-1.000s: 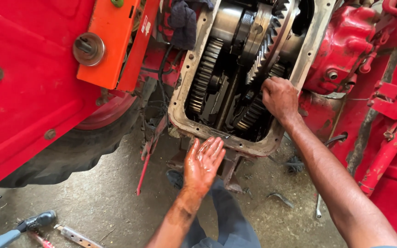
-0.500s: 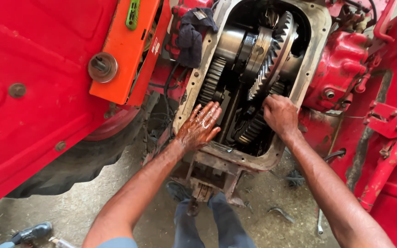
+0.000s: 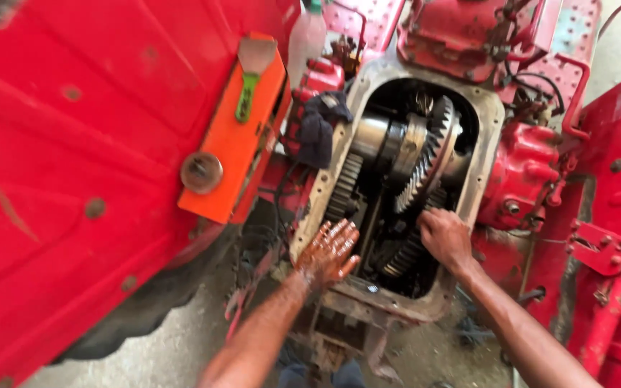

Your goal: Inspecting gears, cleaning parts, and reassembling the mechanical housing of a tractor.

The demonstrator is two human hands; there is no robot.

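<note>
Between both hands [image 3: 386,244] sat the gears [image 3: 425,154]; left hand [image 3: 328,251], just arrived, rested spread and oily on the housing rim [image 3: 310,230], right hand [image 3: 445,237] cupped loosely inside.

Tractor repair yard or workshop

A red tractor body [image 3: 73,179] stands with its gear housing [image 3: 404,179] opened, large oily gears [image 3: 425,154] exposed, a black tyre [image 3: 145,302] resting on a stained concrete floor [image 3: 181,352], and a dark rag [image 3: 318,129] draped nearby.

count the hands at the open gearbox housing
2. The left hand lies oily on the housing's lower-left rim; the right hand reaches among the gears. None seem hidden.
</note>
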